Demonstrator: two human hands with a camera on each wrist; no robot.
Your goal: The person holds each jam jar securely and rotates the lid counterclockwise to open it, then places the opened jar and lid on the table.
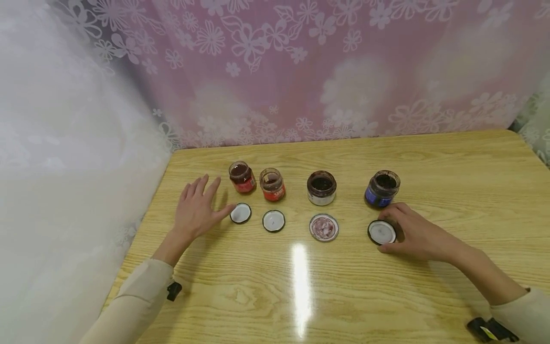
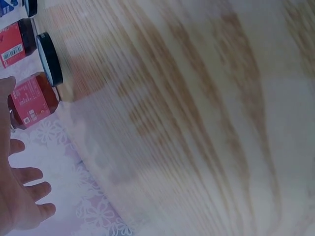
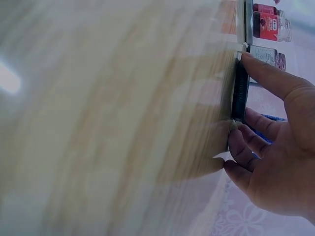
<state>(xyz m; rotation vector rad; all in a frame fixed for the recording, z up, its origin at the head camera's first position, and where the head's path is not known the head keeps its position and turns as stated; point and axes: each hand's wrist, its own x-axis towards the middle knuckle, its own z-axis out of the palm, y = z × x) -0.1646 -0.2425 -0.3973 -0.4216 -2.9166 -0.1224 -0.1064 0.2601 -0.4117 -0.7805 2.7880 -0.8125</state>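
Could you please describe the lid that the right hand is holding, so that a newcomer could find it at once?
On the wooden table, four open jars stand in a row, each with a lid lying in front. Go to the blue-labelled jar at the right end. Its lid alone is pinched by the right hand.

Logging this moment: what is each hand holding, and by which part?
Right hand pinches the rightmost lid by its rim; left hand holds nothing.

My head camera looks down from above on the whole tabletop (image 1: 386, 296). Each wrist camera skims low, close behind its grip, sharing the jars (image 2: 30, 101) beyond my fingers.
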